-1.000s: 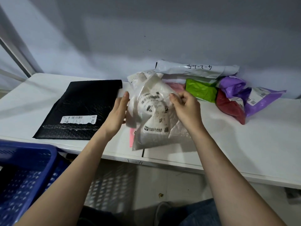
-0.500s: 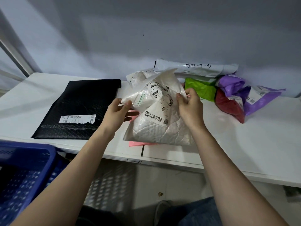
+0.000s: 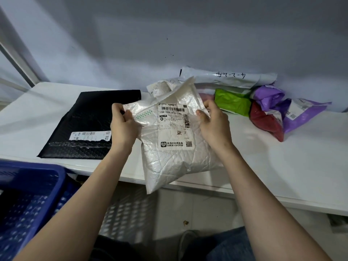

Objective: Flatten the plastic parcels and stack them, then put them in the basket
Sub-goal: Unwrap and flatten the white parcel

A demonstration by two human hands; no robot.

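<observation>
Above the table edge, both hands (image 3: 123, 127) (image 3: 214, 123) pinch the white parcel (image 3: 175, 147) — grip closed.

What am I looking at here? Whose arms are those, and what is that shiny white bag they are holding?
There is no robot here. A person wears a camera on their head, so you see their own two arms from above. The left hand and right hand each pinch a top corner of a shiny white padded plastic parcel with a printed label, holding it up over the front edge of the white table. On the table lies a flat black bubble mailer, and at the back right a pile of crumpled green, red, purple and grey-white parcels. The blue plastic basket waits at lower left.
</observation>
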